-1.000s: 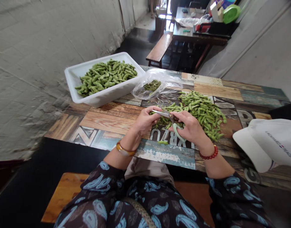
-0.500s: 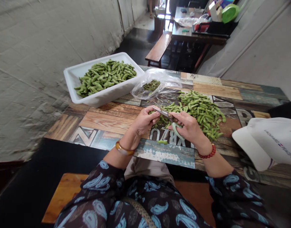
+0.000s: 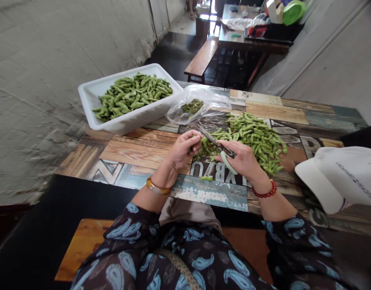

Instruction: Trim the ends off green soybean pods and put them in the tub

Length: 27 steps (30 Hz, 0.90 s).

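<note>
My left hand [image 3: 183,151] is closed, thumb against the fingers, with a green edamame pod [image 3: 190,150] partly showing in its grasp. In my right hand [image 3: 240,158] is a pair of scissors [image 3: 228,162] with pale green handles. Their dark blades point up and left, with the tips close to my left fingertips. Beyond and to the right of my hands lies a heap of edamame pods [image 3: 255,137] on the patterned wooden table [image 3: 137,150]. One loose pod [image 3: 206,178] rests nearer the front edge.
A white plastic tub [image 3: 125,125] of pods stands at the table's back left. Beside it, a clear plastic bag [image 3: 176,114] holds small green trimmings [image 3: 192,106]. A white cap [image 3: 339,177] is at the right. Behind are a bench [image 3: 203,58] and another cluttered table [image 3: 258,47].
The scissors have tilted more steeply and their handles look wider apart. My left hand has turned slightly, with its fingers more curled. The heap and tub look the same.
</note>
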Each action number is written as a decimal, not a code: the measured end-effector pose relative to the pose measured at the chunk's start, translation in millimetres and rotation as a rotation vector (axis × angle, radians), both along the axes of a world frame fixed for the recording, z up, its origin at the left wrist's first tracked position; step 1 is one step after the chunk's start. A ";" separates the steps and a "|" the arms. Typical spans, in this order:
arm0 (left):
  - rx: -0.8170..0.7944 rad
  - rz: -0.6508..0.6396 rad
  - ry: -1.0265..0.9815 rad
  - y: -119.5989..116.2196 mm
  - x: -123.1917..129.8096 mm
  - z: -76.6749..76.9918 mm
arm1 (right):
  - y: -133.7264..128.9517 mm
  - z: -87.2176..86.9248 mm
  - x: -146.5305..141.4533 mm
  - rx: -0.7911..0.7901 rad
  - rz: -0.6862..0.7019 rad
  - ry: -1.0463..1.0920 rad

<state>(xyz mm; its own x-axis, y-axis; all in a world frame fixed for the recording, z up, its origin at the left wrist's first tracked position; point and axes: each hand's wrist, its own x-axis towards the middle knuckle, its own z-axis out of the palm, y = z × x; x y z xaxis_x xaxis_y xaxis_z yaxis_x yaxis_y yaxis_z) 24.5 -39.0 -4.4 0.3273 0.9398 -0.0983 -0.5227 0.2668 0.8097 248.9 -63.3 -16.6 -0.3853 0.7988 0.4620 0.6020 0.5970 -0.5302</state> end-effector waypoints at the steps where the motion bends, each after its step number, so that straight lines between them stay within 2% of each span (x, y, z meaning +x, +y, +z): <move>1: -0.017 0.013 -0.019 0.9 -0.5 0.2 | 0.0 2.0 0.6 0.006 -0.013 0.008; 5: -0.100 0.063 -0.032 5.2 -3.5 1.1 | 0.9 10.4 3.3 0.034 -0.135 0.050; 8: -0.046 0.069 0.138 7.1 -1.9 -2.4 | 1.4 11.9 4.3 0.032 -0.172 0.051; 10: 0.095 0.089 0.346 8.1 1.6 -7.6 | 1.4 10.5 4.2 0.030 -0.159 0.043; 13: 0.428 0.154 0.721 9.6 7.0 -17.4 | 1.2 7.8 3.5 0.032 -0.142 0.033; 15: 0.618 0.143 0.931 9.6 8.6 -22.9 | 1.1 6.8 3.2 0.033 -0.136 0.032; 17: 0.724 0.087 1.094 8.3 8.5 -26.3 | 1.3 6.3 3.3 0.036 -0.135 0.034; 20: 0.780 0.015 1.274 5.1 6.0 -26.7 | 2.1 5.5 4.0 0.041 -0.132 0.032; 23: 0.790 0.008 1.309 3.8 2.4 -22.8 | 2.8 5.0 4.5 0.041 -0.133 0.033; 25: 0.756 0.058 1.194 4.5 0.0 -19.0 | 2.9 5.3 4.5 0.041 -0.144 0.035; 27: 0.638 0.120 0.995 5.2 -2.1 -15.0 | 2.6 6.2 4.2 0.039 -0.147 0.037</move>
<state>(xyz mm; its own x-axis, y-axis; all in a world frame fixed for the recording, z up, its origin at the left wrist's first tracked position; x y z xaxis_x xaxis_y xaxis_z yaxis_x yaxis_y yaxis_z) 22.4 -33.8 -19.4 0.2780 0.9308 0.2373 0.4174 -0.3395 0.8429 253.1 -60.6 -10.4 -0.2475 0.8263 0.5059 0.6647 0.5247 -0.5319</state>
